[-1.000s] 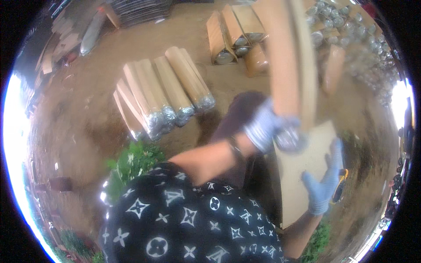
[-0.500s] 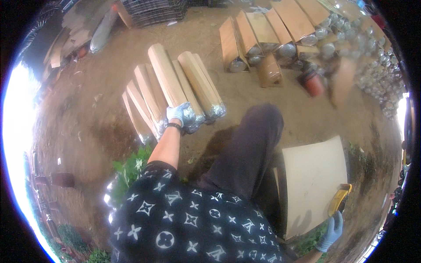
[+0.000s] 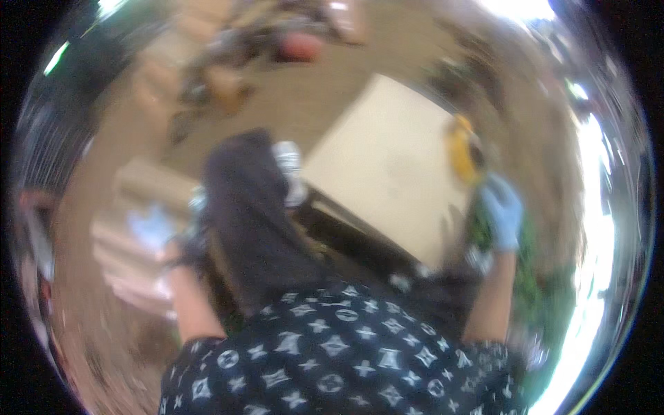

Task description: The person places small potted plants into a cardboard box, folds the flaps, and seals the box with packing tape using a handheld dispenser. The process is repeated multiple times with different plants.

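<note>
The picture is blurred by motion. My left hand (image 3: 155, 228), in a pale blue glove, reaches down at the left onto a pile of long tan wrapped rolls (image 3: 131, 200); whether it grips one I cannot tell. My right hand (image 3: 503, 213), also gloved in blue, is at the right edge of a flat tan board (image 3: 387, 166), close below a yellow tool (image 3: 462, 149) lying on the board's far edge. Its fingers look curled, but what they hold is unclear. My dark-trousered knee (image 3: 249, 207) lies between the two hands.
More tan rolls (image 3: 214, 83) and a reddish object (image 3: 301, 47) lie on the bare dirt ground further away. Green plants (image 3: 546, 290) grow at the right beside the board. A silver-ended roll (image 3: 289, 166) pokes out next to my knee.
The view has swung round, so the board now sits upper right and the rolls lower left. My right hand has risen to the board's edge near the yellow tool. My left hand stays at the rolls.
</note>
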The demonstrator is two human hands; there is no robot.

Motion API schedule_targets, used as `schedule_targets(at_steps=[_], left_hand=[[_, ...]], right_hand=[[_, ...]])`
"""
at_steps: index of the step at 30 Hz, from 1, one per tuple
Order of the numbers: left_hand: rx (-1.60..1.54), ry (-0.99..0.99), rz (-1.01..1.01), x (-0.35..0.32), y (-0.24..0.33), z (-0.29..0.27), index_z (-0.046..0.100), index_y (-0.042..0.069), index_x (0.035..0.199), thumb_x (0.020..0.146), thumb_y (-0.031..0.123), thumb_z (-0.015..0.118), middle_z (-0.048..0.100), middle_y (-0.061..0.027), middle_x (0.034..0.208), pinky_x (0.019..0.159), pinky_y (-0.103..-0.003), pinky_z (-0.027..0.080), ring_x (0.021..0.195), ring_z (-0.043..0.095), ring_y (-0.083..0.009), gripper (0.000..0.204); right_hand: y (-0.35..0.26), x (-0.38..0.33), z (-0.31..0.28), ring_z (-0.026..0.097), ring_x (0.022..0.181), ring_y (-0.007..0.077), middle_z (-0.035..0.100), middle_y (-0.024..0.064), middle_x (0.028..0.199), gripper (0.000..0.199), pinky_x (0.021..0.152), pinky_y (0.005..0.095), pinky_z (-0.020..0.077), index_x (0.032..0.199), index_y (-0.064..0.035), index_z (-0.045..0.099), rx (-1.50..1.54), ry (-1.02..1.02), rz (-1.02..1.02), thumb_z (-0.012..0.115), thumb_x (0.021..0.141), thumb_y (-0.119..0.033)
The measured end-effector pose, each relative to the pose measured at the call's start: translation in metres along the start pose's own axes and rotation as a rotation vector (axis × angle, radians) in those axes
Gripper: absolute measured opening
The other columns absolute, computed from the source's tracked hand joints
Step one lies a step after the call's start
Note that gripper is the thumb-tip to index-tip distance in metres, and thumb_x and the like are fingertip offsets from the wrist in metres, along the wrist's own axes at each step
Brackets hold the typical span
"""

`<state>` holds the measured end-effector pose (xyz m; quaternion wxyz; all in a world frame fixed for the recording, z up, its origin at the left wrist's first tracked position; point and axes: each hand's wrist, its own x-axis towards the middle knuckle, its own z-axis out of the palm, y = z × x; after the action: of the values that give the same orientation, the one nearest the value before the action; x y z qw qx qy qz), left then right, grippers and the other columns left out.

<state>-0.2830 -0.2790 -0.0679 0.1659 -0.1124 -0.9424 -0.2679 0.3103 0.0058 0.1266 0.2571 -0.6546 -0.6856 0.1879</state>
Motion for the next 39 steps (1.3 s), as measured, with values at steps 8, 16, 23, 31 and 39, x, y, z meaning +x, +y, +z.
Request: schedule_targets(at_steps=[8,16,23,31,39], left_hand=[[-0.696,-0.817,1.522,-0.139,0.302,-0.074,0.059,0.01,0.134,0.06,0.035,0.095,0.06,-0.0161,0.129,0.104,-0.043,0.047,0.122,0.057,-0.0362,0.086],[-0.4,-1.08,2.048,-0.272,0.347,-0.037,0.069,0.009,0.083,0.085,0.016,0.065,0.068,-0.0141,0.09,0.076,-0.045,0.055,0.089,0.068,-0.0317,0.009],[-0.304,-1.564,1.952,-0.24,0.386,-0.018,0.077,0.011,0.088,0.094,0.038,0.062,0.07,-0.0146,0.094,0.08,-0.046,0.056,0.09,0.068,-0.0346,0.032],[-0.134,-1.861,1.682,-0.26,0.387,0.005,0.077,0.012,0.095,0.096,0.036,0.061,0.071,-0.0127,0.097,0.081,-0.045,0.057,0.091,0.069,-0.0332,0.029],[-0.318,-2.078,1.511,-0.251,0.396,-0.03,0.077,0.015,0.092,0.088,0.029,0.071,0.068,-0.0062,0.088,0.072,-0.04,0.055,0.081,0.067,-0.0282,0.016]], right_hand=[[0.046,0.034,0.034,0.068,0.108,0.02,0.072,0.0118,0.12,0.043,0.097,0.0327,0.0526,0.13,-0.0029,0.066,0.102,-0.036,-0.019,0.07,0.089,-0.016],[0.058,0.089,0.091,0.067,0.101,0.0368,0.068,0.0223,0.109,0.054,0.09,0.0467,0.0531,0.118,-0.0048,0.061,-0.692,-0.097,-0.135,0.07,0.088,-0.049],[0.062,0.147,0.091,0.071,0.089,0.0378,0.072,0.0207,0.094,0.04,0.083,0.0477,0.0559,0.105,-0.0066,0.068,-0.601,-0.092,0.05,0.067,0.089,-0.043],[0.179,0.297,0.059,0.068,0.098,0.0357,0.072,0.0187,0.104,0.031,0.089,0.0465,0.0539,0.105,-0.0113,0.072,-0.717,-0.013,-0.078,0.071,0.084,-0.033],[0.22,0.291,0.082,0.065,0.115,0.0338,0.07,0.0158,0.121,0.034,0.1,0.044,0.0508,0.115,-0.0129,0.072,-0.584,-0.216,0.082,0.069,0.084,-0.027]])
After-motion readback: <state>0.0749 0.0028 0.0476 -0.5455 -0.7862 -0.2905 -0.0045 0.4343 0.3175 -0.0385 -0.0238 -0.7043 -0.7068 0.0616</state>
